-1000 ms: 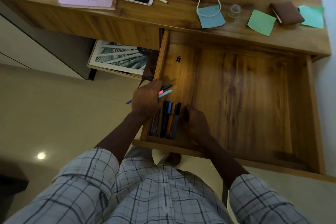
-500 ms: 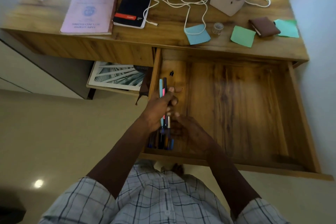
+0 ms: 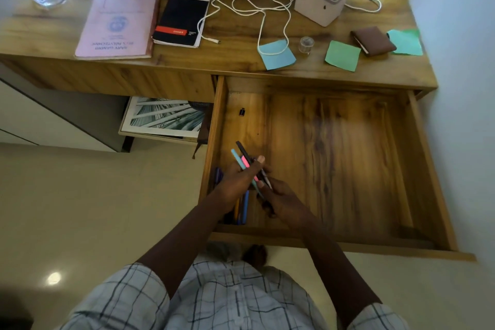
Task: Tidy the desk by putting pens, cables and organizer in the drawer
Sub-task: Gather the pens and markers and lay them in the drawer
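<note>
**Pens in hand over the open drawer**

My left hand (image 3: 238,182) is clamped around a small bunch of pens (image 3: 245,162): a light blue one, a pink one and a black one, their ends fanning up and away from me above the drawer's front-left corner. My right hand (image 3: 281,201) meets the lower tips of that bunch just beside the left hand; its fingers curl in toward the pens, but I cannot tell whether they actually pinch one. Below both hands, more pens (image 3: 242,209) lie side by side on the drawer (image 3: 348,155) floor, against its left wall near the front edge. A small black object (image 3: 242,112) sits alone toward the back-left corner.

Up on the desk (image 3: 241,61), the white cables (image 3: 257,8) sprawl loose across the middle, one loop resting on a blue sticky note (image 3: 277,55) near the front edge. The pale organizer (image 3: 320,0) stands upright toward the back right, a cable running behind it.
</note>
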